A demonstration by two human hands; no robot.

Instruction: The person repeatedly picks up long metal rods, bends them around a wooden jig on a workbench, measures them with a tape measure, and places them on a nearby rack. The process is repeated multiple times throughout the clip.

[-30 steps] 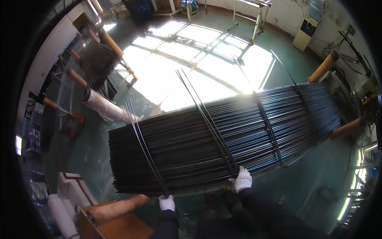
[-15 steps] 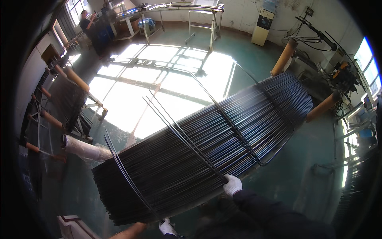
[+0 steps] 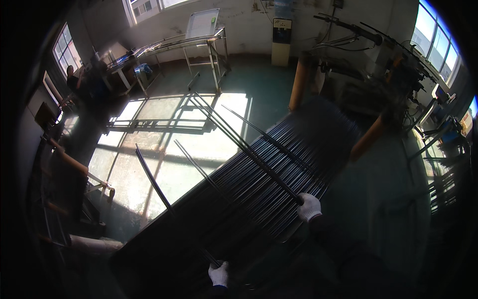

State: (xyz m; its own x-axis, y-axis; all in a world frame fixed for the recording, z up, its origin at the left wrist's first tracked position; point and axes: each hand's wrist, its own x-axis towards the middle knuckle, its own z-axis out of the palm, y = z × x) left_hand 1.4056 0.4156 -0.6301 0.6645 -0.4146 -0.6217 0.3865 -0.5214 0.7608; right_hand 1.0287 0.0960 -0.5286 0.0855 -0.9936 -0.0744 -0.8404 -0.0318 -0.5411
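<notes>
A wide layer of long, thin black rods [image 3: 269, 184] lies slantwise in front of me, much of it in deep shadow. My right hand [image 3: 309, 207], in a white knit glove, is closed round the near ends of some dark rods [image 3: 249, 149] that slant across the layer toward the far left. Lower and to the left, my left hand [image 3: 218, 274], gloved likewise, grips the near end of another pair of rods [image 3: 153, 178]. Between them, a shorter-looking pair of rods [image 3: 191, 160] sticks out past the layer's far edge. Another thin rod [image 3: 244, 119] projects farther right.
Brown padded posts [image 3: 300, 82] stand by the layer's far right end. A plastic-wrapped roll [image 3: 94, 244] is at the left. Behind are a metal-framed table [image 3: 214, 65], a water dispenser [image 3: 281, 45] and a person [image 3: 74, 79]. Machinery [image 3: 398, 74] lines the right wall.
My view has shifted and darkened. My right hand has moved right and up with its rods, and the left slightly right and up with its own. Both keep their grip.
</notes>
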